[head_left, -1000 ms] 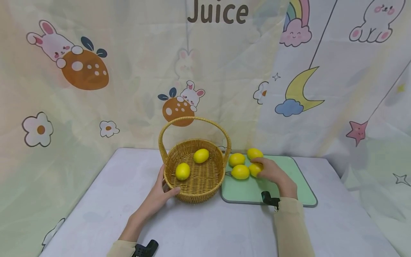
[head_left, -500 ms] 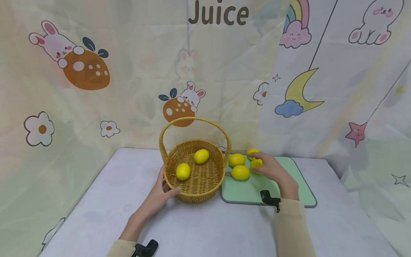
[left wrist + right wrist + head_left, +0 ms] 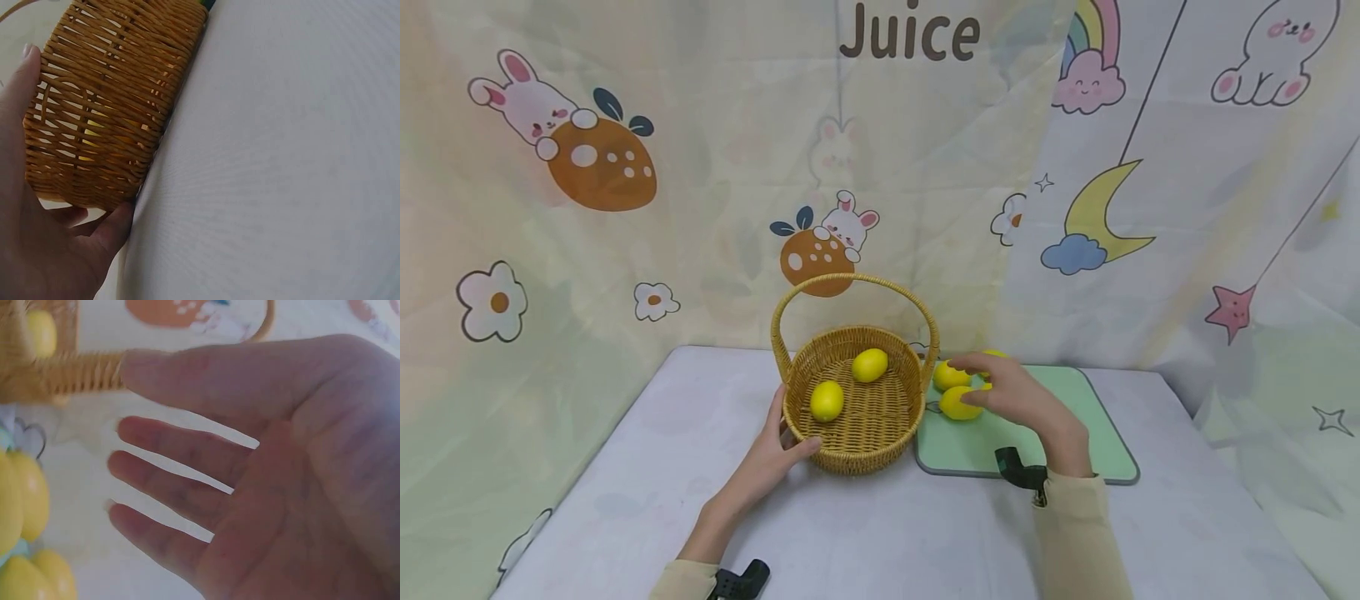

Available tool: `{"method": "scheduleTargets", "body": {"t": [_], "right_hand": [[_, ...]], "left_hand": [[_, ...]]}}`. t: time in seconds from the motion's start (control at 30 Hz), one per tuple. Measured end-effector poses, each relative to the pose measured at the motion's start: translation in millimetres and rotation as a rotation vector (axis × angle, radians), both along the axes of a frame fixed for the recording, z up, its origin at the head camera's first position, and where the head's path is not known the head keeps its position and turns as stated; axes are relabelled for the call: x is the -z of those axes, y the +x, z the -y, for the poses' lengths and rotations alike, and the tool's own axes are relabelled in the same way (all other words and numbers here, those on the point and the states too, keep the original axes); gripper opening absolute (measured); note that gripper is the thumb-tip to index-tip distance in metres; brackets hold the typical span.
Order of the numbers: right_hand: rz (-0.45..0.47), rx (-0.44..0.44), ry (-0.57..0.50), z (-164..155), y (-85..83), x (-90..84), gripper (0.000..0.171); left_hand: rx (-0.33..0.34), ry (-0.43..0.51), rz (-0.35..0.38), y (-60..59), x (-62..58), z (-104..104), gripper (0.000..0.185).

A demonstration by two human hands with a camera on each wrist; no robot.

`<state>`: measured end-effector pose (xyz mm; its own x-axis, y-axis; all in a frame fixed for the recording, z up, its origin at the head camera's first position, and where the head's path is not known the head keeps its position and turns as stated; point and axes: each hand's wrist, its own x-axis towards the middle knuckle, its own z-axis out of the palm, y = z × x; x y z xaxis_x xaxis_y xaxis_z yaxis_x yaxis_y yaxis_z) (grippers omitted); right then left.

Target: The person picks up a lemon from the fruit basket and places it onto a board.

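Note:
A round wicker basket [image 3: 865,457] with a tall handle stands on the table. Two yellow lemons [image 3: 827,401] lie inside it. My left hand [image 3: 771,454] grips the basket's left side, thumb over the front rim; in the left wrist view the fingers reach round the woven wall [image 3: 112,94]. On the green cutting board, several more lemons [image 3: 952,375] sit close together. Over them hovers my right hand [image 3: 1018,396], fingers spread and holding nothing, hiding part of the group. The right wrist view shows its palm bare, with lemons [image 3: 28,494] off beyond the fingertips.
The green cutting board [image 3: 1037,454] with a grey edge lies right beside the basket. A white cloth covers the table [image 3: 865,542]. Behind hangs a printed curtain [image 3: 715,167], close to the table's back edge.
My right hand has let go of the lemon at the right of the group, risen, and shifted left over the other lemons. The left hand and the basket have stayed put.

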<state>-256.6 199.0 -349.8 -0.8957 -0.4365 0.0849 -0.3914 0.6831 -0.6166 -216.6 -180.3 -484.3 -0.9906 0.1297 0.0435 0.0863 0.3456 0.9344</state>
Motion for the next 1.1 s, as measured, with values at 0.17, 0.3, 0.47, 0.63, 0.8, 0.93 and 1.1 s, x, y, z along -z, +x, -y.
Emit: {"method": "scheduleTargets", "body": {"t": [0.17, 0.3, 0.47, 0.63, 0.8, 0.93, 1.1], "right_hand": [[0.001, -0.081, -0.049, 19, 12.5, -8.1, 0.048], [-0.024, -0.161, -0.053, 40, 17.4, -8.3, 0.047], [-0.008, -0.221, -0.024, 69, 18.1, -2.3, 0.050], [0.022, -0.277, -0.031, 93, 13.1, 8.9, 0.051], [0.038, -0.335, -0.055, 112, 1.6, 29.3, 0.050], [0.032, -0.360, -0.054, 126, -6.8, 42.6, 0.051], [0.033, -0.331, -0.066, 138, -14.5, 49.3, 0.053]], "left_hand": [[0.000, -0.002, 0.001, 0.1, 0.1, -1, 0.106], [-0.005, -0.001, 0.008, -0.6, 0.8, -1, 0.106], [-0.010, -0.002, 0.019, -0.2, 1.6, 0, 0.107], [-0.003, -0.001, 0.019, -0.3, 1.1, 1, 0.106], [0.001, -0.010, 0.021, -0.1, 0.3, 0, 0.105], [-0.006, -0.020, 0.027, 0.4, -1.0, 0, 0.105], [-0.013, -0.020, 0.020, 1.1, -2.1, 0, 0.105]]}}
